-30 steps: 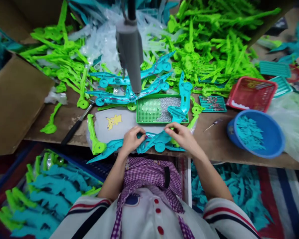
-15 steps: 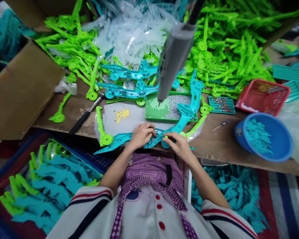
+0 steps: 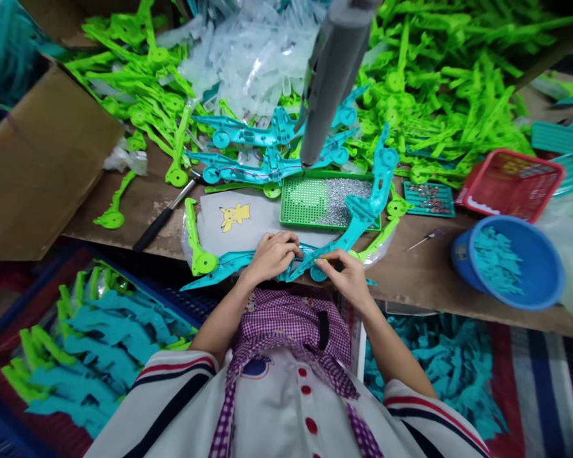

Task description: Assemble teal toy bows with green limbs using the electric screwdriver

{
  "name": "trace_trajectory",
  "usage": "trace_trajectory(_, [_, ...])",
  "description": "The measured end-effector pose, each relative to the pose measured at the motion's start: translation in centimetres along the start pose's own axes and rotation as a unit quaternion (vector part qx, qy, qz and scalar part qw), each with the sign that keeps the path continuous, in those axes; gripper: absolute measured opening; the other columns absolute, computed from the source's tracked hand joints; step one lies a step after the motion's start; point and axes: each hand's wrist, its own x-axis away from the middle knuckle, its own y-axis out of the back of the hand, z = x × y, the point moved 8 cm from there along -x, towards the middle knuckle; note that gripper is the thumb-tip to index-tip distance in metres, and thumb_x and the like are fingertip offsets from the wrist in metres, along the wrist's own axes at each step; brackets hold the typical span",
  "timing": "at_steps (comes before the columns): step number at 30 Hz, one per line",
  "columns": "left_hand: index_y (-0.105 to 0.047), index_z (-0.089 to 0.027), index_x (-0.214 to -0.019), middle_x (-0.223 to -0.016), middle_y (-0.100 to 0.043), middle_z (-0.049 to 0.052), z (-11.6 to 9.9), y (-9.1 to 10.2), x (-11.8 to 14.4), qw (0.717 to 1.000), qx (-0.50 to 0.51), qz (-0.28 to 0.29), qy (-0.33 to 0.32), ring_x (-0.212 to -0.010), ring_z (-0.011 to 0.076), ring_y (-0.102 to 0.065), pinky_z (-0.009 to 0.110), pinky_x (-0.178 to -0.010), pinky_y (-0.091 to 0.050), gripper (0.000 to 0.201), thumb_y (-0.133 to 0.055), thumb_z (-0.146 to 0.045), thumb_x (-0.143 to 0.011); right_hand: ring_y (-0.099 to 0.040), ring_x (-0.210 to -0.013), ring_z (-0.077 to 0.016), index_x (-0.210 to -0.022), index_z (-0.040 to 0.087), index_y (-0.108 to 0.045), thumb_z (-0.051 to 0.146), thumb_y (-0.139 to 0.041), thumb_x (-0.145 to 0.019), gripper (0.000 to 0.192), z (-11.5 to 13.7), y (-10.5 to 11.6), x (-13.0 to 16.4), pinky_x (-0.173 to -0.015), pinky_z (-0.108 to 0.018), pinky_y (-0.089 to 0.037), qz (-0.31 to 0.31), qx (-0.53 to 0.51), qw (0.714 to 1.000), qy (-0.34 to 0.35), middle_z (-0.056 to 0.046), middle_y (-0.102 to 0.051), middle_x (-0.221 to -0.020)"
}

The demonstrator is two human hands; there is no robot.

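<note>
Both hands worked at the near edge of the table [image 3: 424, 280], straight in front of the person. The left hand [image 3: 270, 254] was curled down over the middle of the teal part [image 3: 229, 262], fingers pressed on it, thumb hidden. The right hand [image 3: 346, 275] pinched the same teal part near its round hub; whether a small piece sat between the fingertips could not be told. The part lay flat along the near edge, its left tip poking past the edge over the bin [image 3: 100, 343] below.

Risks, as judged: the part overhung the edge, so a slip of either hand could tip it off into the bin or the person's lap. A second teal piece [image 3: 370, 197] leaned from the screw tray [image 3: 329, 202] toward the right hand and a knock could swing it and spill screws. The driver [image 3: 332, 76] hung right above the tray's far edge, and a raised hand could hit it. A green piece [image 3: 195, 245] lay just beside the left hand, easy to snag.

Room: tight. The mat [image 3: 248, 222] behind the hands was the only bare patch. The far half of the table was buried in the green pile [image 3: 434, 95]. To the right, open wood lay between the hands and the blue bowl [image 3: 510, 261], with a small screwdriver [image 3: 423, 238] on it. The box [image 3: 42, 159] blocked the left corner.
</note>
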Motion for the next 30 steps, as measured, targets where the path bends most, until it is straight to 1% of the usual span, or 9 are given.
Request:
trace_trajectory(2, [-0.075, -0.027, -0.093, -0.115, -0.066, 0.000, -0.2, 0.1, 0.0, 1.000, 0.014, 0.017, -0.002, -0.114, 0.0213, -0.058, 0.041, -0.098, -0.036, 0.031, -0.046, -0.017, -0.095, -0.060, -0.059, -0.0165, -0.078, 0.024, -0.070, 0.058, -0.067, -0.086, 0.035, 0.0, 0.1, 0.1, -0.057, -0.031, -0.049, -0.007, -0.004, 1.000, 0.002, -0.001, -0.068, -0.067])
trace_trajectory(4, [-0.076, -0.027, -0.092, -0.116, -0.066, 0.001, -0.4, 0.2, 0.0, 0.999, 0.024, 0.032, -0.004, -0.113, 0.0221, -0.059, 0.042, -0.097, -0.037, 0.023, -0.053, -0.028, -0.096, -0.060, -0.059, -0.0163, -0.078, 0.024, -0.070, 0.057, -0.067, -0.086, 0.034, 0.0, 0.0, 0.1, -0.057, -0.030, -0.049, -0.006, -0.007, 1.000, 0.006, -0.001, -0.068, -0.067])
trace_trajectory(6, [-0.076, -0.026, -0.090, -0.115, -0.067, 0.001, -0.6, 0.4, -0.1, 0.999, 0.021, 0.028, -0.001, -0.112, 0.0229, -0.059, 0.042, -0.096, -0.038, 0.019, -0.065, -0.042, -0.090, -0.060, -0.059, -0.0161, -0.079, 0.023, -0.070, 0.056, -0.067, -0.087, 0.034, 0.1, 0.0, 0.1, -0.057, -0.030, -0.049, -0.006, -0.010, 1.000, 0.009, -0.001, -0.069, -0.067])
trace_trajectory(8, [-0.077, -0.027, -0.087, -0.113, -0.068, 0.001, -0.6, 0.5, -0.1, 1.000, 0.015, 0.011, 0.005, -0.110, 0.0229, -0.060, 0.042, -0.096, -0.038, 0.022, -0.074, -0.048, -0.082, -0.061, -0.060, -0.0160, -0.080, 0.023, -0.070, 0.056, -0.067, -0.087, 0.034, 0.2, 0.0, 0.1, -0.058, -0.030, -0.049, -0.012, -0.014, 1.000, 0.012, -0.001, -0.069, -0.068])
trace_trajectory(10, [-0.077, -0.027, -0.085, -0.111, -0.068, 0.001, -0.5, 0.4, -0.1, 1.000, 0.013, -0.001, 0.010, -0.109, 0.0223, -0.061, 0.042, -0.096, -0.038, 0.020, -0.076, -0.046, -0.081, -0.062, -0.061, -0.0162, -0.081, 0.023, -0.071, 0.055, -0.067, -0.087, 0.033, 0.2, 0.0, 0.1, -0.059, -0.030, -0.050, -0.014, -0.011, 1.000, 0.014, -0.001, -0.071, -0.070])
trace_trajectory(17, [-0.076, -0.027, -0.081, -0.109, -0.070, 0.000, -0.2, 0.2, -0.2, 1.000, 0.018, -0.012, 0.004, -0.108, 0.0211, -0.061, 0.042, -0.097, -0.038, 0.014, -0.072, -0.040, -0.085, -0.065, -0.066, -0.0174, -0.085, 0.022, -0.072, 0.053, -0.066, -0.089, 0.032, 0.2, -1.0, -0.2, -0.061, -0.031, -0.051, 0.032, 0.023, 0.999, 0.018, -0.004, -0.074, -0.076])
trace_trajectory(21, [-0.074, -0.026, -0.073, -0.110, -0.070, -0.001, -0.1, 0.1, -0.2, 1.000, 0.010, -0.012, 0.005, -0.109, 0.0207, -0.060, 0.041, -0.098, -0.038, 0.022, -0.067, -0.037, -0.089, -0.063, -0.063, -0.0167, -0.084, 0.023, -0.072, 0.054, -0.065, -0.089, 0.032, 0.1, -1.0, -0.5, -0.062, -0.031, -0.052, 0.011, 0.040, 0.999, 0.000, -0.003, -0.073, -0.074])
trace_trajectory(25, [-0.073, -0.025, -0.071, -0.109, -0.070, -0.001, -0.2, 0.1, -0.2, 1.000, 0.012, -0.007, 0.000, -0.110, 0.0205, -0.060, 0.041, -0.097, -0.037, 0.025, -0.064, -0.036, -0.092, -0.062, -0.061, -0.0162, -0.081, 0.023, -0.070, 0.054, -0.065, -0.089, 0.032, 0.0, -0.8, -0.6, -0.060, -0.030, -0.052, -0.023, 0.029, 0.999, -0.020, -0.002, -0.072, -0.072])
trace_trajectory(30, [-0.073, -0.025, -0.071, -0.109, -0.070, -0.002, -0.2, 0.3, -0.2, 1.000, 0.020, -0.017, 0.000, -0.110, 0.0209, -0.060, 0.041, -0.096, -0.036, 0.022, -0.066, -0.033, -0.090, -0.063, -0.062, -0.0168, -0.084, 0.022, -0.071, 0.053, -0.065, -0.089, 0.032, 0.3, -1.4, -0.7, -0.061, -0.030, -0.051, 0.002, 0.046, 0.999, 0.005, -0.003, -0.072, -0.073])
